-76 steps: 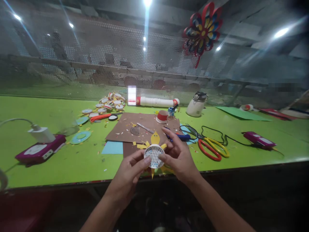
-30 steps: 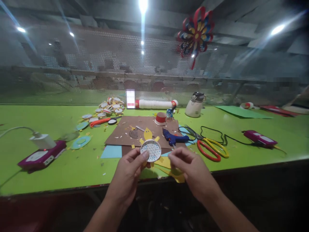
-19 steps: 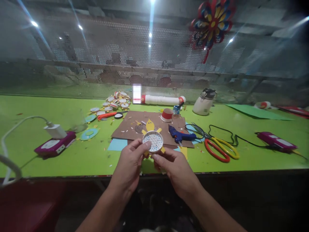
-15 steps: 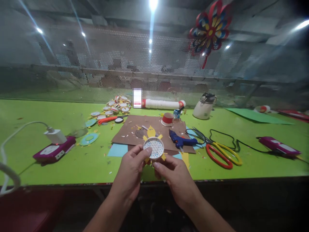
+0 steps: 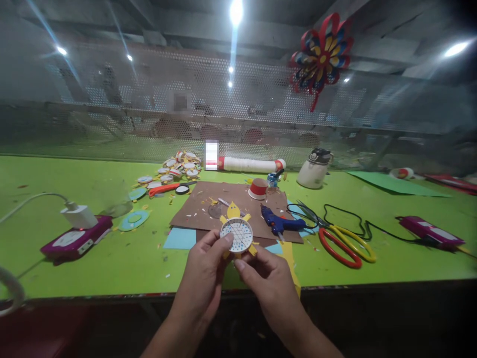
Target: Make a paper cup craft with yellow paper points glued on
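Both hands have drawn in closer to the person over the last moments, and the right hand (image 5: 270, 281), which was reaching away over the yellow scraps a second ago, is back under the paper turtle (image 5: 236, 232) now. The glue gun (image 5: 280, 223) that was hidden behind that hand earlier lies in plain sight, up and to the right of it on the brown card (image 5: 231, 209).

The left hand (image 5: 204, 271) has the paper turtle pinched, thumb tip pressed on the left rim of the round shell, fingers closed behind it. The right hand's fingers are curled together just beneath the shell, fingertips touching the lower edge. So the turtle sits right above and between the two hands, held up off the green table (image 5: 74, 268), face toward the camera.

The shell is a flat white disc, dotted all over and crossed with thin drawn lines like a grid. Yellow paper pokes out around it: a rounded head on top, little pointed legs at the sides.

Beyond the right hand, further right, a pair of scissors (image 5: 346, 243) with one red loop and one yellow loop lies flat, a black cord curling just behind it. Past the left hand, well off to the left, a purple box (image 5: 76, 238) carries a white charger. A heap of small round paper discs (image 5: 175, 166) sits far beyond the left hand, near the mesh screen.
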A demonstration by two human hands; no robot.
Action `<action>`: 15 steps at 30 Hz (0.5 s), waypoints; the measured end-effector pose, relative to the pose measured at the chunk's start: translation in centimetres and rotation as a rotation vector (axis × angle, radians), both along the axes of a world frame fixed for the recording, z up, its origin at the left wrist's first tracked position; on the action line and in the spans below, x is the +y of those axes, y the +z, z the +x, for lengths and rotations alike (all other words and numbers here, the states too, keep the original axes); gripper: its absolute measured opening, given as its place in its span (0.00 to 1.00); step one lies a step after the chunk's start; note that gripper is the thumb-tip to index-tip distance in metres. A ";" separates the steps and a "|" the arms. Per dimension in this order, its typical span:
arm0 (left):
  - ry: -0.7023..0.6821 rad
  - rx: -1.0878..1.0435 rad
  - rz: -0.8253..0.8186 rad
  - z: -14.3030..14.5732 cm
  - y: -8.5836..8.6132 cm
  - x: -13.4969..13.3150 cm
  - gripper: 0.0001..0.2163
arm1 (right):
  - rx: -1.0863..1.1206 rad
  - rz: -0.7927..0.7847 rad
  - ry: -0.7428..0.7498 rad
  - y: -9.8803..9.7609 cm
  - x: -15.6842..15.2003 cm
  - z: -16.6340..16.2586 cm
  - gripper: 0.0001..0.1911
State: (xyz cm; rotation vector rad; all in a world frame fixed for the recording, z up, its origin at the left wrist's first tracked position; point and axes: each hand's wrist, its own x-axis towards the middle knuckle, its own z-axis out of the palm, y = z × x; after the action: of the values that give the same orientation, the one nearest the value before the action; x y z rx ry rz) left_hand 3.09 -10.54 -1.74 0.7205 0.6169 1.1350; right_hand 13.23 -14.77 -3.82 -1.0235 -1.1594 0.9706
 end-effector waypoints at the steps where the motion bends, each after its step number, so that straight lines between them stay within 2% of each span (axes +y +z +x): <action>1: 0.003 -0.007 0.000 0.0 0.0 -0.1 0.04 | -0.010 0.005 -0.008 0.0 0.0 0.0 0.04; 15: -0.005 0.016 0.052 0.2 -0.4 -0.4 0.06 | -0.002 0.062 -0.017 0.3 -0.5 0.3 0.05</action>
State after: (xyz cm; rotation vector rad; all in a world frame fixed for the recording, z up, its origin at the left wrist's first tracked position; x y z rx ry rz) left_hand 3.31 -10.97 -2.10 0.7758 0.6009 1.1451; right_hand 13.52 -15.23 -3.48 -0.9839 -1.1736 0.9147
